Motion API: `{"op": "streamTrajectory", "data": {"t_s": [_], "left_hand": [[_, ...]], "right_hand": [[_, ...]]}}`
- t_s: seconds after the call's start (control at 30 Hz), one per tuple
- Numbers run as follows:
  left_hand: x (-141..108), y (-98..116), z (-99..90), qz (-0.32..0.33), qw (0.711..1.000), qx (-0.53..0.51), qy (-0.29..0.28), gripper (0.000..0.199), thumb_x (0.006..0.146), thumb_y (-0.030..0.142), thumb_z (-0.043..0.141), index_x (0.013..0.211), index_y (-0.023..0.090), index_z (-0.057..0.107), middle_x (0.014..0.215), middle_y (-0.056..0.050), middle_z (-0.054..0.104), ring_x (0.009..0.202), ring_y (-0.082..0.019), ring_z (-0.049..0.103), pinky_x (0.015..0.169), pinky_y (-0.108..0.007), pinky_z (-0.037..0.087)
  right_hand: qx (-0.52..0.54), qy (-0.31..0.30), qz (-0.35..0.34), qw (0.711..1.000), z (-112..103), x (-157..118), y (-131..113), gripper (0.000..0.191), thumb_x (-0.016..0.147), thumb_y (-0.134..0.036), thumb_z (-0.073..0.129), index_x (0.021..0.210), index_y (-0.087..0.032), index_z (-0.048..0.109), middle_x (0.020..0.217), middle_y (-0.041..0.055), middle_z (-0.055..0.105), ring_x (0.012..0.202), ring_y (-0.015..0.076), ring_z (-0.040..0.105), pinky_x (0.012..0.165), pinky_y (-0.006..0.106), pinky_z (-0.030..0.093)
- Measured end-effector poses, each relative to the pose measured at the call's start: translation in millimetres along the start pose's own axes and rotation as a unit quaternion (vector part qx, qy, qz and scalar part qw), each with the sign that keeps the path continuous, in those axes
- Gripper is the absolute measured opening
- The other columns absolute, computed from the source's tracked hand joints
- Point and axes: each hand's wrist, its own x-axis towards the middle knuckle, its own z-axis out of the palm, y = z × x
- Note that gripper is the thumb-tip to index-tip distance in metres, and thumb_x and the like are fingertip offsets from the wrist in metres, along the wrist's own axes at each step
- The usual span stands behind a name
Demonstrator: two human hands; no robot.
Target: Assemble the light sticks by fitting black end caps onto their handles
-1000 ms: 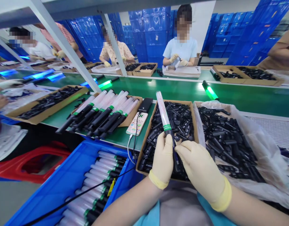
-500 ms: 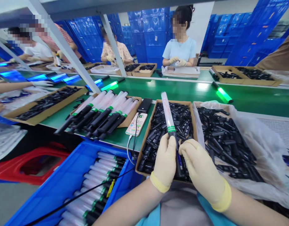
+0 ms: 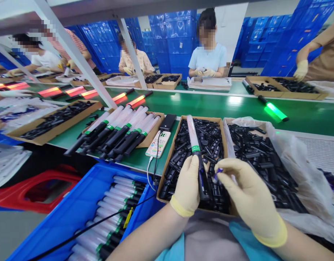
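Note:
My left hand (image 3: 185, 185), in a pale glove, is wrapped round the black handle of a light stick (image 3: 193, 135). The stick has a clear tube and a green band, and tilts away from me over a cardboard tray of small black parts (image 3: 175, 145). Something blue-purple shows along the side of its handle. To the right of the handle, apart from it, my gloved right hand (image 3: 245, 192) pinches a small purple piece (image 3: 219, 172), perhaps a strip of film; its exact kind is unclear.
Right of the tray lies a plastic-lined box of black parts (image 3: 265, 163). Several light sticks (image 3: 126, 127) are piled at left, beside a phone (image 3: 158, 143). A blue crate (image 3: 82, 188) below holds more. Lit sticks (image 3: 276, 110) lie on the green belt (image 3: 205, 103); co-workers sit beyond.
My right hand has moved right, off the handle, with the purple piece in its fingers. The stick in my left hand sits slightly lower. Lit sticks at left turned from blue and green to red.

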Motion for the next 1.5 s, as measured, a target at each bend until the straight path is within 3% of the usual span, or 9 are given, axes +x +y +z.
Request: {"op": "streamTrajectory", "data": {"t_s": [0.1,0.2,0.37,0.5,0.73,0.9,1.13,1.27,1.5], "left_hand": [[0.8,1.5,2.1,-0.115,0.989,-0.086,-0.015,0.037,0.085,0.052,0.061,0.087,0.015,0.057,0.064,0.002,0.051,0.048,-0.007,0.04,0.045,-0.02,0.03],[-0.3,2.6,3.4,-0.142,0.984,-0.103,-0.015,0.04,0.079,0.052,0.068,0.087,0.014,0.059,0.064,0.002,0.052,0.046,-0.006,0.04,0.043,-0.019,0.027],[-2.2,0.3,3.0,-0.088,0.993,-0.064,-0.049,0.033,0.082,0.047,0.066,0.086,0.015,0.06,0.078,-0.002,0.061,0.064,-0.011,0.054,0.061,-0.023,0.043],[-1.4,-2.5,-1.0,-0.056,0.996,-0.003,-0.069,0.034,0.09,0.048,0.057,0.095,0.016,0.065,0.092,-0.005,0.065,0.086,-0.016,0.059,0.079,-0.027,0.046],[-5.5,3.1,-2.6,-0.017,0.997,0.033,-0.069,0.035,0.092,0.048,0.053,0.095,0.016,0.066,0.091,-0.005,0.064,0.086,-0.016,0.057,0.08,-0.029,0.046],[-6.7,3.5,-4.8,-0.039,0.998,-0.02,-0.037,0.034,0.086,0.05,0.061,0.083,0.016,0.062,0.077,-0.001,0.059,0.069,-0.012,0.054,0.068,-0.025,0.045],[-1.3,3.0,-11.5,-0.016,0.997,-0.073,0.005,0.033,0.085,0.048,0.064,0.082,0.015,0.063,0.077,-0.003,0.063,0.069,-0.012,0.056,0.074,-0.027,0.048],[-2.9,7.3,-12.7,-0.019,0.996,-0.089,-0.009,0.031,0.088,0.046,0.062,0.089,0.015,0.064,0.082,-0.004,0.065,0.077,-0.014,0.059,0.077,-0.028,0.048],[-3.5,4.1,-18.1,0.018,0.999,-0.026,-0.016,0.027,0.093,0.041,0.055,0.087,0.016,0.064,0.092,-0.005,0.066,0.09,-0.016,0.06,0.081,-0.026,0.048]], "right_hand": [[0.098,0.012,0.062,0.993,-13.4,9.2,4.6,0.013,0.097,-0.027,0.052,0.109,-0.023,0.053,0.092,0.0017,0.064,0.08,0.0132,0.067,0.068,0.026,0.058],[0.076,-0.05,0.072,0.993,-28.2,15.5,8.0,0.018,0.097,-0.028,0.049,0.114,-0.022,0.054,0.083,0.0016,0.064,0.061,0.0117,0.063,0.053,0.023,0.056],[-0.158,-0.166,-0.165,0.959,-40.0,23.1,-1.9,0.027,0.094,-0.011,0.046,0.111,-0.023,0.062,0.108,0.0052,0.065,0.098,0.0146,0.064,0.085,0.028,0.056],[-0.226,-0.263,-0.253,0.903,-31.0,28.9,-17.0,0.032,0.091,-0.005,0.037,0.092,-0.018,0.067,0.101,0.0076,0.066,0.086,0.0153,0.064,0.076,0.027,0.056],[-0.23,-0.228,-0.312,0.893,-20.2,25.2,-13.2,0.028,0.093,-0.009,0.042,0.089,-0.018,0.069,0.094,0.0068,0.066,0.085,0.0164,0.061,0.073,0.027,0.054],[-0.189,-0.188,-0.317,0.91,-13.6,2.8,-2.8,0.037,0.093,-0.004,0.037,0.12,-0.015,0.06,0.123,0.008,0.063,0.12,0.0172,0.053,0.101,0.032,0.048],[-0.171,-0.221,-0.266,0.922,-3.3,-9.9,3.5,0.05,0.093,-0.003,0.038,0.142,-0.013,0.04,0.141,0.0085,0.051,0.136,0.014,0.037,0.115,0.033,0.035],[-0.16,-0.189,-0.225,0.942,-2.3,-1.7,8.1,0.05,0.093,-0.005,0.039,0.143,-0.015,0.041,0.143,0.0112,0.044,0.135,0.0158,0.038,0.113,0.034,0.038],[-0.199,-0.191,-0.278,0.92,8.0,-4.9,3.6,0.047,0.085,0.0,0.039,0.128,-0.01,0.055,0.133,0.0152,0.051,0.131,0.0244,0.04,0.107,0.046,0.043]]}}
